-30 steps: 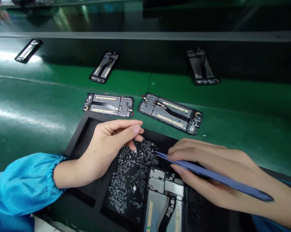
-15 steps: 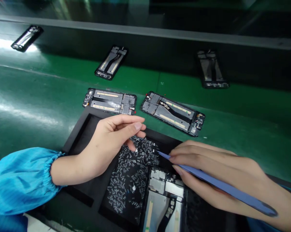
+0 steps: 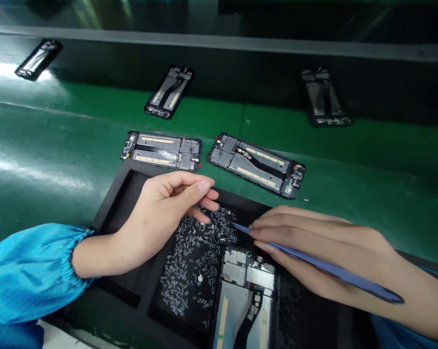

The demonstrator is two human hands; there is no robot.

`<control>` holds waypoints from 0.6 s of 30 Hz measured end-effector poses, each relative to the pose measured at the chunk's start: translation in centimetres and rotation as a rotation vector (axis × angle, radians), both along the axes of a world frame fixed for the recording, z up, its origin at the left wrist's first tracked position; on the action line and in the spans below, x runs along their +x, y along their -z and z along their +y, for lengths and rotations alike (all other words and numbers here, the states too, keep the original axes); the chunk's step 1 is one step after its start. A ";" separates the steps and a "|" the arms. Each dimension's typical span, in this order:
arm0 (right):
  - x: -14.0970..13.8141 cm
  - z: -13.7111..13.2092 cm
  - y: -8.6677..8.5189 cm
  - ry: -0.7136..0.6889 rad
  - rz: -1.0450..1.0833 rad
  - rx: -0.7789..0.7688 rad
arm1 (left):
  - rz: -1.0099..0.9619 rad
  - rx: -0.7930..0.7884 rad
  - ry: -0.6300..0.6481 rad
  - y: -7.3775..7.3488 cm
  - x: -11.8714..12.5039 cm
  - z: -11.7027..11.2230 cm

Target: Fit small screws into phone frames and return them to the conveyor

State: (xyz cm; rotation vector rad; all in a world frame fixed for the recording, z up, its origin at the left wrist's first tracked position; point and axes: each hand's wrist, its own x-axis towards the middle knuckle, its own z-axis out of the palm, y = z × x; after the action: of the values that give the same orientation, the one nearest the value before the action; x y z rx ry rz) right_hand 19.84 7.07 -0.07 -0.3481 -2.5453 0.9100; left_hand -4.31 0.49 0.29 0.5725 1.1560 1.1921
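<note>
My right hand is closed around blue tweezers, held like a pen. Their pointed tip is at the upper right edge of a heap of tiny metal parts. Over the heap's upper left part hovers my left hand, thumb and index fingertip together in a pinch and the other fingers curled loosely. Whatever that pinch may hold is too small or hidden to make out. Just below the tweezers lies an opened phone, its inside facing up, on the black foam tray; the picture's bottom edge cuts it off.
Beyond the tray, two opened phones lie on the green bench, one on the left and one on the right. Further back are more opened phones, at far left, centre and right. A grey rail crosses behind them.
My right hand and the tweezers have shifted slightly left and up. My left hand stays over the heap in nearly the same pose. The view has moved slightly.
</note>
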 end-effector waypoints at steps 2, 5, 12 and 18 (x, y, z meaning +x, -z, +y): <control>0.2 0.0 0.1 -0.002 0.007 0.004 | 0.020 0.018 0.028 -0.1 0.0 -0.1; 0.8 0.0 0.6 -0.014 0.022 0.004 | 0.055 0.029 0.067 -0.2 0.0 -0.1; 1.9 0.0 1.5 -0.085 -0.018 0.109 | 0.184 0.035 0.145 -0.5 0.0 0.0; 0.7 -0.4 0.4 0.133 0.059 0.039 | 0.538 0.153 0.303 -0.2 0.1 -1.3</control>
State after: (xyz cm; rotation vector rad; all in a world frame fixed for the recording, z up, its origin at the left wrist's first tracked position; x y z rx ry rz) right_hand 20.57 6.62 -0.46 -0.4656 -2.4498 0.8077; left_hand -4.17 -0.79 0.46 1.1925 1.3683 0.8893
